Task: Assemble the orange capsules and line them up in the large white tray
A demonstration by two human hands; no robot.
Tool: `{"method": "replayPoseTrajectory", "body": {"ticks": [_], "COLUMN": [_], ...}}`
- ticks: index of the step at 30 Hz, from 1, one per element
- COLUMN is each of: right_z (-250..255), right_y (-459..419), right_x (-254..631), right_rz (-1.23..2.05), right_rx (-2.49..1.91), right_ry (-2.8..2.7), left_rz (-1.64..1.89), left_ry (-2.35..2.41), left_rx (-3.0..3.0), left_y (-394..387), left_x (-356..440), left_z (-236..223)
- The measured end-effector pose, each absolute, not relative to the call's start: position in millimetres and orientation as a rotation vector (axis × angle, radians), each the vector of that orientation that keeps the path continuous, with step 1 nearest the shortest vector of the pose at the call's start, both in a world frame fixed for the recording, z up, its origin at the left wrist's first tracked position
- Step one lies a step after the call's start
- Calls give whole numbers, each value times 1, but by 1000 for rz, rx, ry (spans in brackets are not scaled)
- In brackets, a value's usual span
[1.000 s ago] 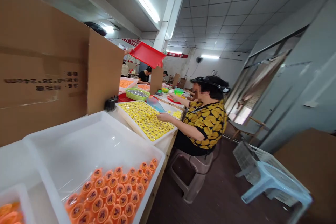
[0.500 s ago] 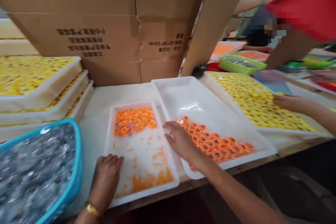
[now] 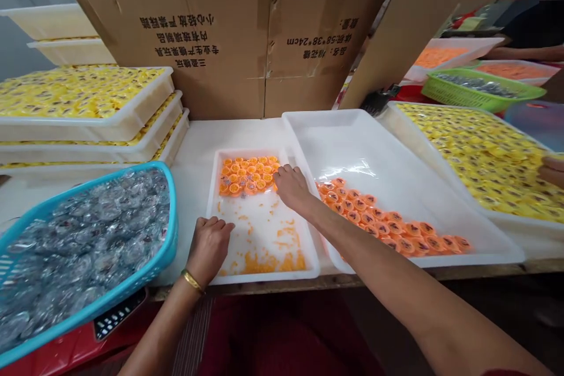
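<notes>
My right hand (image 3: 293,188) bends over the right end of a cluster of small round orange cups (image 3: 249,176) in a small white tray (image 3: 315,267). Its fingertips meet the cups there, and what they pinch is hidden. Over the tray's left side, my left hand (image 3: 210,247) is closed with curled fingers; I cannot make out what is in it. A larger white tray (image 3: 352,135) on the right holds orange pieces with dark printed tops (image 3: 374,217), partly behind my right forearm. A blue basket (image 3: 174,211) of clear plastic-looking pieces (image 3: 106,235) stands left.
Stacked white trays (image 3: 150,103) of yellow pieces rise at the left. A cardboard box (image 3: 238,29) walls off the back. To the right lie a tray of yellow pieces (image 3: 489,153), a green basket (image 3: 529,94) and a co-worker's hand (image 3: 553,170). The table's front edge (image 3: 418,276) is close.
My right hand has moved from the gap between the trays onto the orange cups. My left hand stays near the small tray's left side. The view has swung left, and the co-worker's raised red tray is out of view.
</notes>
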State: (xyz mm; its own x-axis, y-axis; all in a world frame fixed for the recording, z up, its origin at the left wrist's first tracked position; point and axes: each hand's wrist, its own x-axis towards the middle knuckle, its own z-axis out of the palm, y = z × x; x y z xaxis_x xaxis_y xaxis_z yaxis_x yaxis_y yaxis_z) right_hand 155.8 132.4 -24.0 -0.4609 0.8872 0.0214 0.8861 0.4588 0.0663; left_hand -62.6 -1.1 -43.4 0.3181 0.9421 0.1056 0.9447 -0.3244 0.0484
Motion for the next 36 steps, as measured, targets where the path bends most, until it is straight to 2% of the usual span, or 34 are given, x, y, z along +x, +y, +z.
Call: {"method": "replayPoseTrajectory", "body": {"ticks": [6, 14, 20, 24, 29, 36], "right_z": [-27, -12, -5, -11, -22, -21], "right_y": [101, 88, 101, 101, 110, 107], "right_x": [153, 178, 185, 180, 184, 186], "right_rz": [26, -120, -5, -65, -142, -162], "right_rx": [1534, 1493, 1243, 1158, 1031, 1005], "right_ry": [2663, 2707, 2719, 2693, 2755, 2703], "left_rz": [-300, -57, 85, 221, 252, 181], "left_ry": [-1793, -1792, -1858, -1853, -1763, -1925], "left_rx": [-2521, -2534, -3017, -3119, -3229, -3108], "left_y": [0, 1, 7, 11, 12, 8], "left_x": [-65, -50, 1, 20, 21, 5], "left_z": [-49, -35, -30, -34, -37, -42]}}
